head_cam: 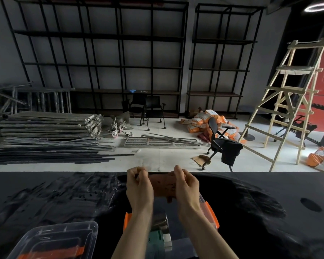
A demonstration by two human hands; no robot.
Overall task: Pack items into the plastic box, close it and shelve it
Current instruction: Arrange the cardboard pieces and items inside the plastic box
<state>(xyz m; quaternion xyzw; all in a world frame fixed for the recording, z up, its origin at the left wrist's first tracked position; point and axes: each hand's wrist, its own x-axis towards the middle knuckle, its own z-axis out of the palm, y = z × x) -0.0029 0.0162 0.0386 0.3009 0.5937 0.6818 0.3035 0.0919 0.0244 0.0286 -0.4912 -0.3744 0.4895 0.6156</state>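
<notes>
Two hands are up over the worktop [45, 199], and both are on the same thing: a flat brownish item [164, 186], held level between them. The left hand [138, 186] has its fingers curled over the left end, the right hand [187, 186] grips the right end the same way. It hangs just above the open plastic box [209, 212], whose orange latches show beside each wrist. I'd judge the item light and fairly stiff, since it spans the gap without sagging; holding it by the two short ends looks the sensible way to lower it in flat. What it actually is, hard to say: possibly a card or board piece, the surface is blurred. Down between the forearms something metallic and a greenish packet [159, 238] appear to sit in the box, though the arms cover most of the interior. At lower left a clear lid [60, 238] with an orange clip lies on the worktop, cut off by the frame edge.
</notes>
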